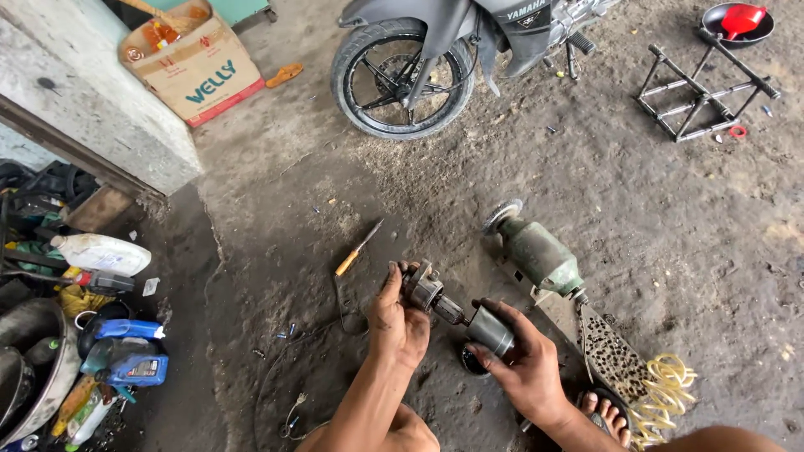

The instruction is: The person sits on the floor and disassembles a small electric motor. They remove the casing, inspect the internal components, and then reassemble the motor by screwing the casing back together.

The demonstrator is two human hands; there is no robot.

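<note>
Greasy metal shaft part (445, 308) sits low in the middle of the frame, held above the dirt floor (670, 234) between two hands. Its left end is a wider, rounded head; its right end goes into a dark cylindrical sleeve (490, 331). The left hand (396, 316) closes on the head end, thumb and fingers curled around it. The right hand (523, 360) wraps the sleeve, fingers clamped around it from the right.

Just beside the right hand, to the upper right, a green bench grinder (536, 251) lies on the floor with its wire wheel pointing toward the upper left. Below it a perforated metal plate (615, 360) rests near a coil of yellowish tubing (666, 385) and a bare foot (605, 416) at the bottom edge. A screwdriver with a yellow handle (358, 249) lies on the floor left of the hands. A motorcycle front wheel (402, 79) stands at top centre, a cardboard box (193, 59) at upper left, a black metal frame (699, 92) at upper right with a red funnel (741, 18) in a dark pan behind it. Oil bottles (126, 351) and clutter fill the lower left.
</note>
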